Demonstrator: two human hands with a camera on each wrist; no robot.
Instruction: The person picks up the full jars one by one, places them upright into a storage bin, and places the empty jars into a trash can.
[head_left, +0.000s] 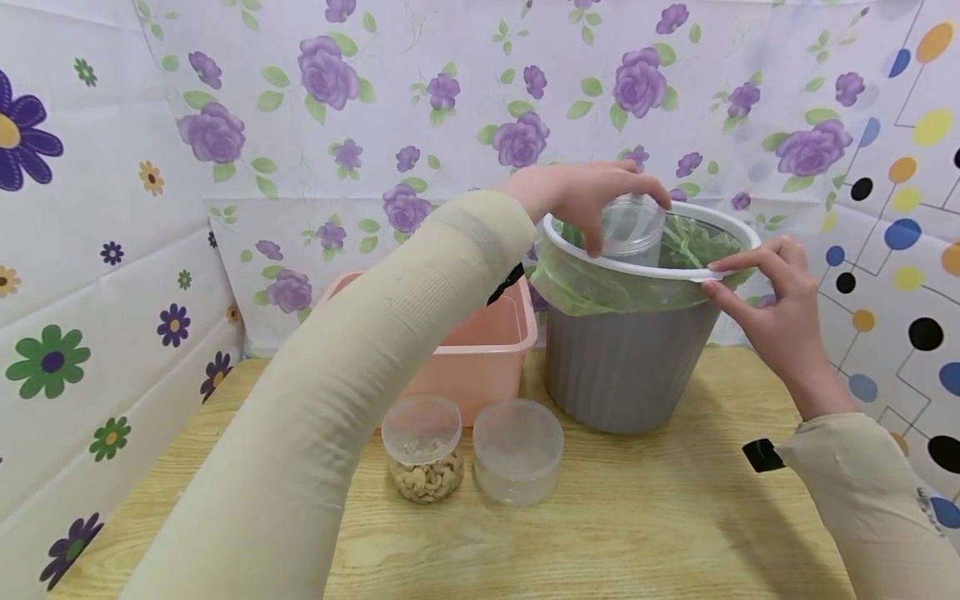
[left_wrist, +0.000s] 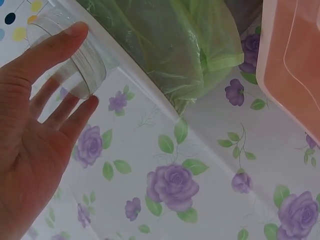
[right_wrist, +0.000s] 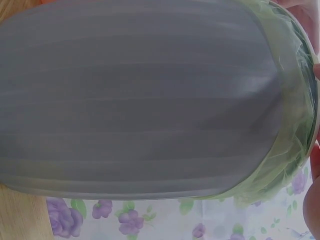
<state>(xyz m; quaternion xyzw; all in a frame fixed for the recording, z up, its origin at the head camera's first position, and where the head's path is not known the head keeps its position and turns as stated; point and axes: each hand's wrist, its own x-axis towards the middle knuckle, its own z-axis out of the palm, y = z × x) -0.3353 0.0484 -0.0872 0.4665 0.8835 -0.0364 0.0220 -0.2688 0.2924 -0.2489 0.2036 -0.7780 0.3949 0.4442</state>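
My left hand (head_left: 581, 190) grips a clear plastic jar (head_left: 632, 227) between thumb and fingers at the mouth of a grey trash bin (head_left: 626, 358). The jar looks see-through with nothing visible inside. A green plastic bag (head_left: 600, 292) lines the bin and folds over its outside, under a white rim ring (head_left: 738, 229). At the bin's near right side, my right hand (head_left: 787, 308) pinches that ring with thumb and fingers. In the left wrist view, the thumb lies on one side of the jar (left_wrist: 95, 62) and fingers on the other.
Left of the bin stands a pink basin (head_left: 472, 387), partly hidden by my left arm. In front are a lidded jar of cashews (head_left: 427, 479) and a round translucent container (head_left: 517, 454) on the wooden table (head_left: 615, 533). Flowered cloth (head_left: 442, 50) hangs behind.
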